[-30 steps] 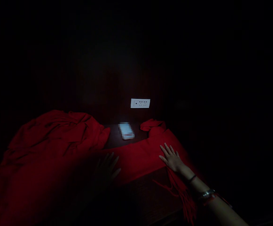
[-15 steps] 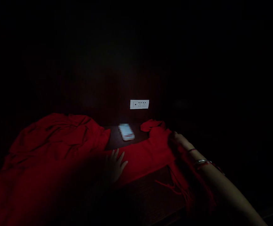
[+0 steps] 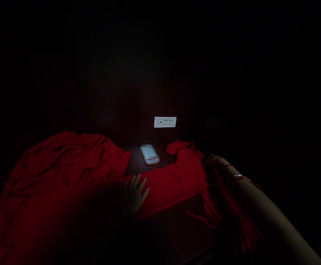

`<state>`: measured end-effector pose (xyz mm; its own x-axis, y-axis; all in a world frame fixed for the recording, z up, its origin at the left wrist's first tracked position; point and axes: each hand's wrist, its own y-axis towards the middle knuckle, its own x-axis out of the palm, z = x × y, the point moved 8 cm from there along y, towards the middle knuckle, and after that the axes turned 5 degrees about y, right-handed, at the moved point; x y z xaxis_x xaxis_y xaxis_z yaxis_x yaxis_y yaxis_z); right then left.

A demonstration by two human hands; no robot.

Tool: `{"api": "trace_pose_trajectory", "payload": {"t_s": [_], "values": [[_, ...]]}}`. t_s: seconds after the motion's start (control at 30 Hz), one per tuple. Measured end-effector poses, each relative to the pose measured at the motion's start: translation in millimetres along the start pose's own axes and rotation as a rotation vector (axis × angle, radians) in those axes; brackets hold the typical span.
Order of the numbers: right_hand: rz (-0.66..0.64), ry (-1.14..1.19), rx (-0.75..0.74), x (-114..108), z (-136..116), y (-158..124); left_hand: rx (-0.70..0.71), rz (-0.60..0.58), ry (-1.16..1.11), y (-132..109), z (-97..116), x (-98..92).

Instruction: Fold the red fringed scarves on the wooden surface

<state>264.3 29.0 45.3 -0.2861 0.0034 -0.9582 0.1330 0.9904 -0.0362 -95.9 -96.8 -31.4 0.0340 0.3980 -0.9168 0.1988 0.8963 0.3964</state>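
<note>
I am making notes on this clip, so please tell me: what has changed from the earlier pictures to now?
The right hand moved from flat on the red cloth rightward to its right end; whether it grips is too dark to tell. The fringe there spread right. The left hand, on the cloth, shifted slightly right and forward. The socket and white object stayed.

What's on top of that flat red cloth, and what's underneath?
The left hand lies spread on the red cloth; the right hand is at its right end. Dark tabletop shows past its near edge; whatever the cloth covers is hidden.
</note>
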Motion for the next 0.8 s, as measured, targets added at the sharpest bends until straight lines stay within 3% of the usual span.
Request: {"api": "trace_pose_trajectory", "payload": {"t_s": [0.1, 0.2, 0.47, 0.67, 0.8], "values": [[-0.048, -0.028, 0.073, 5, 4, -3, -0.001, -0.017, 0.015, 0, 0, 0.3], [-0.022, -0.061, 0.084, -7, -2, -2, -0.004, -0.022, 0.017, 0, 0, -0.9], [0.160, -0.197, -0.147, -64, -60, -18, -0.010, -0.006, -0.011, 0, 0, -3.5], [0.207, -0.212, -0.221, -73, -80, -36, -0.018, -0.004, -0.021, 0, -1, -4.3], [0.275, -0.040, -0.258, -92, -94, -43, -0.015, -0.017, 0.000, 0, -1, -2.4]]}}
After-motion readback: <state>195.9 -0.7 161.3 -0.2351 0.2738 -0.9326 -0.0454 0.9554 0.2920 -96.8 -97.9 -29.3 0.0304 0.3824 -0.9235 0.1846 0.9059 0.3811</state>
